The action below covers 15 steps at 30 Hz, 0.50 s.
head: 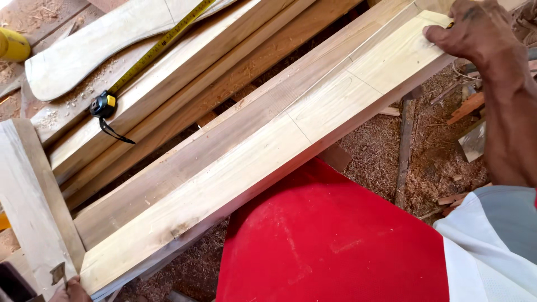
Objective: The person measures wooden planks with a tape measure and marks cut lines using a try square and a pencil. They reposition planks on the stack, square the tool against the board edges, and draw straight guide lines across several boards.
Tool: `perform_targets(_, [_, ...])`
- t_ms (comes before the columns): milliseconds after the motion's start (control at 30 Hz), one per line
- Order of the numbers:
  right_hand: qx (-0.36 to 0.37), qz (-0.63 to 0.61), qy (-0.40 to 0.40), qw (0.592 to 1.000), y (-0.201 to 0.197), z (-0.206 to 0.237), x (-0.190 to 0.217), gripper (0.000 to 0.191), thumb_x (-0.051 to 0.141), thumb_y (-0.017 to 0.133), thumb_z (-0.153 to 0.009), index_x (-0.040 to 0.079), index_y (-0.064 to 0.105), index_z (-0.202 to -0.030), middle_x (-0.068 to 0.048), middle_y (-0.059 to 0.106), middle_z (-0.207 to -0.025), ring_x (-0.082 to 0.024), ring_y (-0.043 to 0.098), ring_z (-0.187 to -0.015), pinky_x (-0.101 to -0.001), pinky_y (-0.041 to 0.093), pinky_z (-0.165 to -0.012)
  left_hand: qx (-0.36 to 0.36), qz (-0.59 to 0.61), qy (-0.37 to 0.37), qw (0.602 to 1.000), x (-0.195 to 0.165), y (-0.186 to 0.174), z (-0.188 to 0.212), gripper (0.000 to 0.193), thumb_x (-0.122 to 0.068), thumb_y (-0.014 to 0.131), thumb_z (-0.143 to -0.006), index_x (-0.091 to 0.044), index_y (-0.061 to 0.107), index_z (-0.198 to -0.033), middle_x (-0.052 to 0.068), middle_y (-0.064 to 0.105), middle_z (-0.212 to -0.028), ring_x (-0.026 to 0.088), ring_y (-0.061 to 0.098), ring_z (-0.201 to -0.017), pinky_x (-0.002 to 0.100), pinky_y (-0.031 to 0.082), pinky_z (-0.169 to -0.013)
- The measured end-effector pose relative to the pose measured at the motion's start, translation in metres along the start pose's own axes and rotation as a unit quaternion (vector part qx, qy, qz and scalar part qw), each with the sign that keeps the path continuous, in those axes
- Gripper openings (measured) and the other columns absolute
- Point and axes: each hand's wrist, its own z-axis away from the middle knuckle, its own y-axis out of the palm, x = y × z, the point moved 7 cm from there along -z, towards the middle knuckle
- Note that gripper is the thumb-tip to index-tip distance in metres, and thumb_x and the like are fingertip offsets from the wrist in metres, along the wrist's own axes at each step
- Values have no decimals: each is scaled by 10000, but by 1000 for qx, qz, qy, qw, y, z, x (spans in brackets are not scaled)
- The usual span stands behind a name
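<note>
Your right hand [475, 31] presses, holding something small and yellow, on the pale plank [268, 151], already crossed by pencil lines; your left hand [70, 291] pinches a metal piece; no cuts show.

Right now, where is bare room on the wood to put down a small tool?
The pale plank is bare along its middle, between the right hand at its far end and the left hand at the near end. The darker plank beside it is bare too. The boards at upper left are crowded: tape measure, shavings.
</note>
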Motion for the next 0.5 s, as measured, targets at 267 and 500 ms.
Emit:
perform_targets(267, [57, -33, 92, 994, 27, -11, -33, 460, 463, 729, -978, 4, 747, -942, -197, 706, -764, -351, 688, -676, -480, 539, -695, -22, -53, 43, 997, 1, -20, -3, 213, -218, 620, -1095, -89, 778, -1033, 229, 724, -813, 359, 704, -715, 452, 566, -717])
perform_targets(500, [-206, -11, -154, 966, 0, -7, -2, 536, 418, 653, -1049, -88, 625, -1224, -169, 666, -958, -274, 653, -921, -486, 455, -959, -64, -147, 67, 985, -44, -53, 15, 168, -203, 638, -1071, -121, 781, -1038, 238, 734, -811, 396, 729, -739, 470, 582, -726])
